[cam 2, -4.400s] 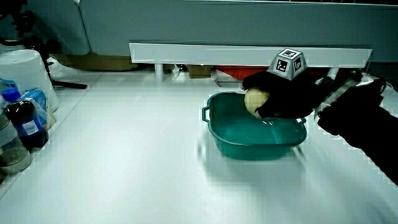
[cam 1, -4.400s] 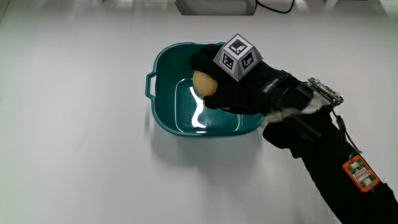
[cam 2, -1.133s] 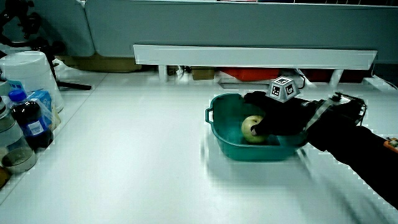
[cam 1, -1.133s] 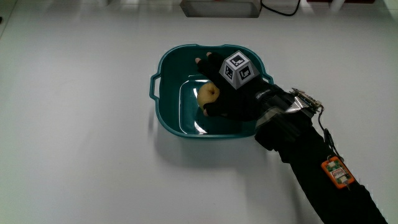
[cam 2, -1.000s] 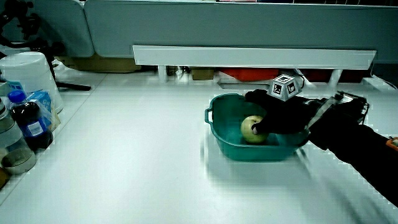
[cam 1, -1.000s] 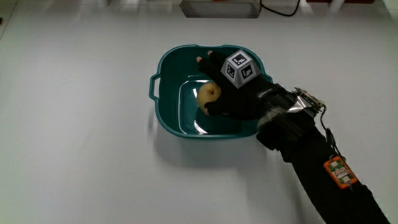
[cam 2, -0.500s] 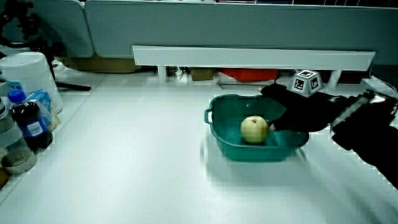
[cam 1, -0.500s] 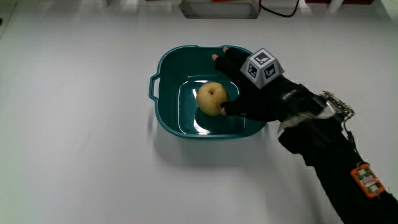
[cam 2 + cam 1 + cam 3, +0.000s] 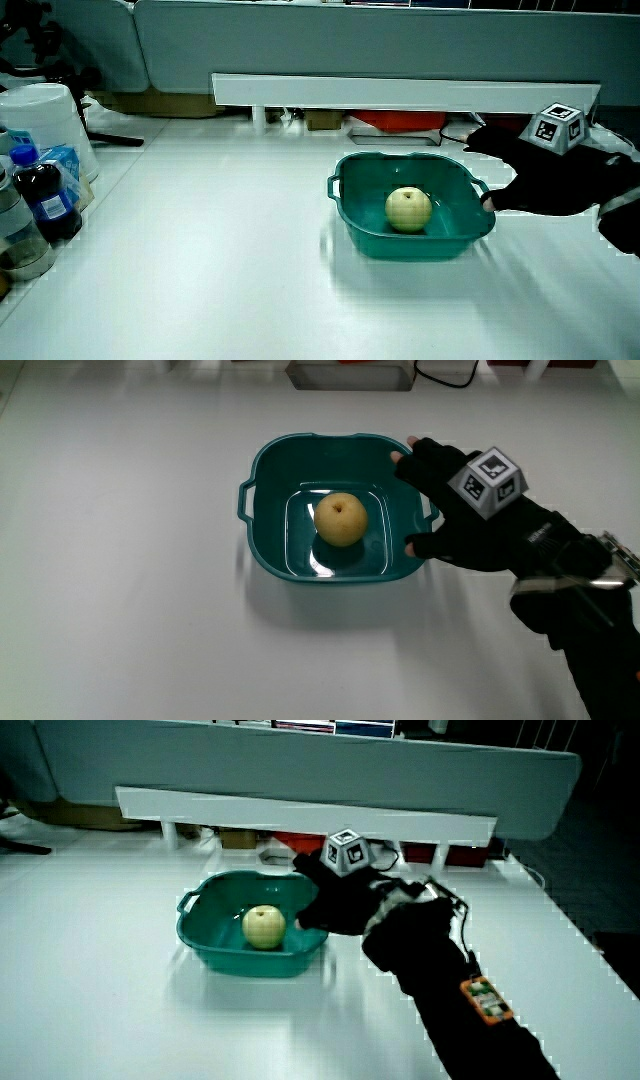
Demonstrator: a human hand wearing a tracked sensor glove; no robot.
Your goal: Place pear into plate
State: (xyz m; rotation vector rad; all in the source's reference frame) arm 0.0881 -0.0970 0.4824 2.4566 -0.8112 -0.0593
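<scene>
So the hand (image 9: 470, 510) has let go and pulled back since a second ago, it's now just beside the teal plate (image 9: 262, 540) at its rim, fingers spread and holding nothing, and the pear (image 9: 341, 519) sits alone in the middle of the plate's floor. In a side view there's a dark bottle (image 9: 40, 200) and a white tub (image 9: 45, 110) well apart at the table's edge. The white table (image 9: 120, 620) ends at a low white partition (image 9: 400, 92).
</scene>
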